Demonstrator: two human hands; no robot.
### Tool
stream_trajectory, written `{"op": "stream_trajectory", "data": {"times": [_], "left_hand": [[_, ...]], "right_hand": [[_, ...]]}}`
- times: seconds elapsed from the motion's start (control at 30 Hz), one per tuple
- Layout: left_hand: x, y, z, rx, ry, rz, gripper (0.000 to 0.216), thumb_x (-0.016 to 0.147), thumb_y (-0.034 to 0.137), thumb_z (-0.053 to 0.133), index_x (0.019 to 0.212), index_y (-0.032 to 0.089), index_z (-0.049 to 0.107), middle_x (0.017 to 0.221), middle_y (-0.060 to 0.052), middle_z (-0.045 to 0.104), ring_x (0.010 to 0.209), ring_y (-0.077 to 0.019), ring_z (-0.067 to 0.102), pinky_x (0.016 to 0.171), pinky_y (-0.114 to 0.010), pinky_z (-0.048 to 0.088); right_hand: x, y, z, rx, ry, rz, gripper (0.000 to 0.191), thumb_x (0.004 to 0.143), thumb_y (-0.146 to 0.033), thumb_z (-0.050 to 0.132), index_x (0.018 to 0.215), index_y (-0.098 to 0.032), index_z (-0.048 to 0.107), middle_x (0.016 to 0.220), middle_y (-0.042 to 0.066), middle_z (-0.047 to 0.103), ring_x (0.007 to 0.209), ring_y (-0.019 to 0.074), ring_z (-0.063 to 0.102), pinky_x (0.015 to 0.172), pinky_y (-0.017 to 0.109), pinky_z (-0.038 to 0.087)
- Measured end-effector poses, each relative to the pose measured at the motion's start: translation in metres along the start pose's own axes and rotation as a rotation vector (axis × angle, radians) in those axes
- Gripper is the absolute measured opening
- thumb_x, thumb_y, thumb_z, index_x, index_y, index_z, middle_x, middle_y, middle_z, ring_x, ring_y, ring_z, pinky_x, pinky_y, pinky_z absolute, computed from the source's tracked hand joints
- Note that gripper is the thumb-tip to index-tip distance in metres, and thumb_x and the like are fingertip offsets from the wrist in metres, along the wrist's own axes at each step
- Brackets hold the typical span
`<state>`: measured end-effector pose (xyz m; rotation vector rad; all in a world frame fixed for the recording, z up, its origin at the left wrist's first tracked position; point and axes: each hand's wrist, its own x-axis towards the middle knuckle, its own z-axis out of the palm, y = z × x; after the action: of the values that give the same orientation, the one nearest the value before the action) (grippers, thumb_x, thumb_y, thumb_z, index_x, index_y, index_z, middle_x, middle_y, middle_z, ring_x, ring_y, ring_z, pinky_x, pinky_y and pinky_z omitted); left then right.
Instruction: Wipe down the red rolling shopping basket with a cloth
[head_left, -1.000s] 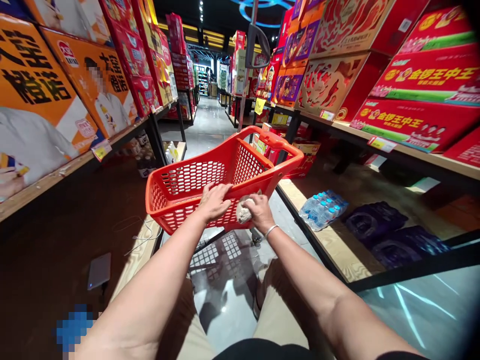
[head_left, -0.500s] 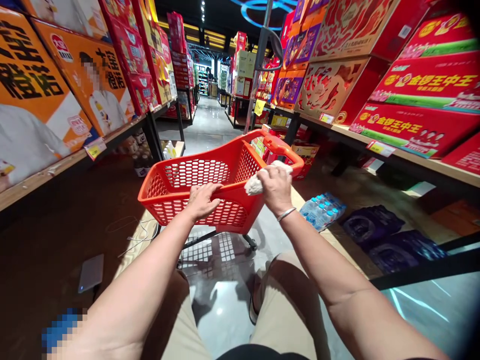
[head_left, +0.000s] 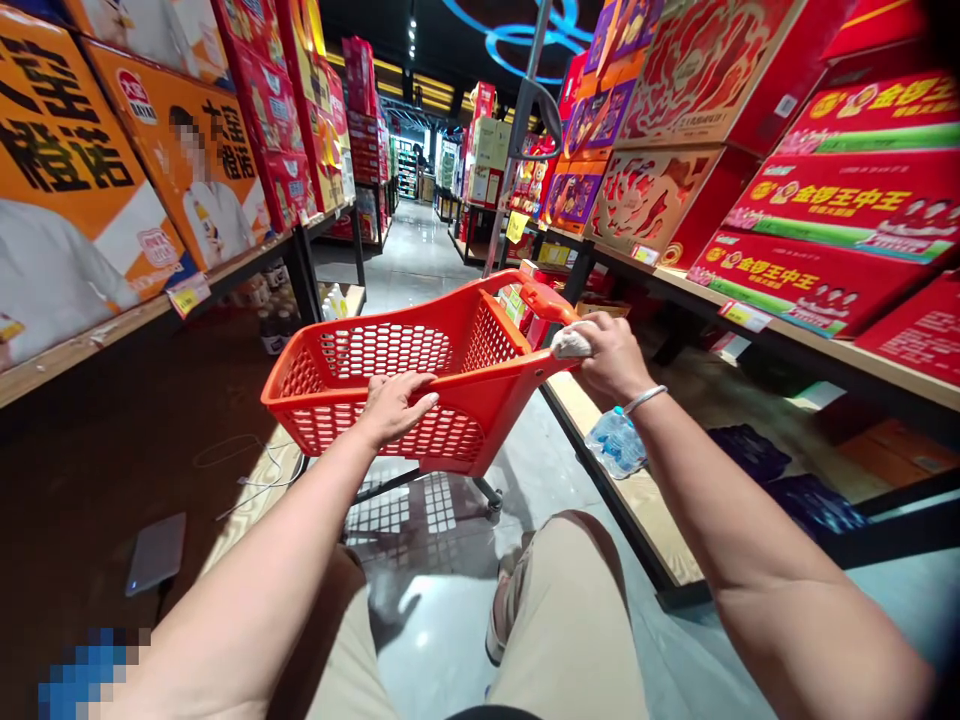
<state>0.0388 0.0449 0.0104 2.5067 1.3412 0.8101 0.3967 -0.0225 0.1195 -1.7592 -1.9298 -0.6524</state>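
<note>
I had the left hand [head_left: 394,408] laid open on the near rim [head_left: 480,376] of the red cart [head_left: 501,405], seemingly to steady it on the floor [head_left: 424,625], while the right hand [head_left: 611,352], well apart, clasped a pale cloth [head_left: 571,342] against the handle's [head_left: 551,301] near side.

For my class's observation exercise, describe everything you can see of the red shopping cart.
The red shopping cart has a plastic-looking basket with rows of holes in its walls, a rim and a handle at the end on the right. Below are a dark, metal-looking frame and a caster. It stands upright on the shiny floor, turned side-on, between shelves. The left hand rests on the near rim; the right hand holds a pale cloth against the handle's near side.
</note>
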Motion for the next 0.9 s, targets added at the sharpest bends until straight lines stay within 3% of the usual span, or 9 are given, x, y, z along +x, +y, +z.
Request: {"op": "stream_trajectory", "data": {"times": [0.1,0.3,0.47,0.57,0.73,0.9], "left_hand": [[0.001,0.000,-0.001,0.002,-0.028,-0.009,0.047,0.093,0.054,0.046,0.127,0.027,0.063,0.134,-0.006,0.068,0.123,-0.0278,0.061,0.104,-0.048,0.033],[0.001,0.004,-0.005,0.054,-0.039,-0.030,0.045,0.088,0.049,0.055,0.128,0.029,0.063,0.134,-0.006,0.067,0.121,-0.0304,0.061,0.105,-0.050,0.035],[0.016,0.026,-0.004,0.102,-0.035,0.047,0.057,0.087,0.047,0.058,0.142,0.031,0.057,0.139,-0.008,0.062,0.128,-0.0323,0.055,0.108,-0.051,0.035],[0.030,0.037,0.002,0.034,-0.067,0.076,0.057,0.093,0.047,0.051,0.146,0.029,0.054,0.142,-0.009,0.060,0.132,-0.0303,0.052,0.110,-0.048,0.037],[0.037,0.031,0.007,-0.068,-0.075,0.028,0.050,0.100,0.042,0.036,0.143,0.029,0.058,0.134,-0.007,0.064,0.129,-0.0283,0.054,0.111,-0.050,0.037],[0.034,0.024,0.006,-0.094,-0.082,0.039,0.049,0.100,0.040,0.037,0.143,0.030,0.058,0.133,-0.006,0.064,0.128,-0.0274,0.054,0.111,-0.048,0.037]], "right_hand": [[0.005,0.006,0.001,0.076,-0.004,0.070,0.037,0.074,-0.011,0.060,0.105,-0.023,0.075,0.115,0.007,0.065,0.096,0.0228,0.050,0.088,0.038,0.042],[-0.014,-0.057,0.017,0.059,0.111,0.171,0.026,0.075,-0.017,0.061,0.096,-0.026,0.076,0.114,0.007,0.067,0.108,0.0302,0.043,0.092,0.049,0.037],[-0.025,-0.084,0.023,0.159,0.083,0.053,0.027,0.084,-0.017,0.061,0.100,-0.031,0.076,0.118,0.003,0.068,0.114,0.0292,0.043,0.097,0.049,0.034],[-0.028,-0.090,0.034,0.176,0.105,-0.009,0.029,0.088,-0.017,0.059,0.106,-0.033,0.075,0.123,0.003,0.066,0.118,0.0291,0.043,0.102,0.049,0.034],[-0.047,-0.109,0.075,0.171,0.173,0.066,0.023,0.092,-0.026,0.061,0.109,-0.033,0.075,0.133,0.007,0.058,0.124,0.0336,0.038,0.108,0.055,0.032],[-0.103,-0.138,0.140,0.227,-0.010,0.069,0.026,0.092,-0.023,0.060,0.108,-0.038,0.075,0.133,0.005,0.059,0.120,0.0326,0.041,0.101,0.053,0.038]]}}
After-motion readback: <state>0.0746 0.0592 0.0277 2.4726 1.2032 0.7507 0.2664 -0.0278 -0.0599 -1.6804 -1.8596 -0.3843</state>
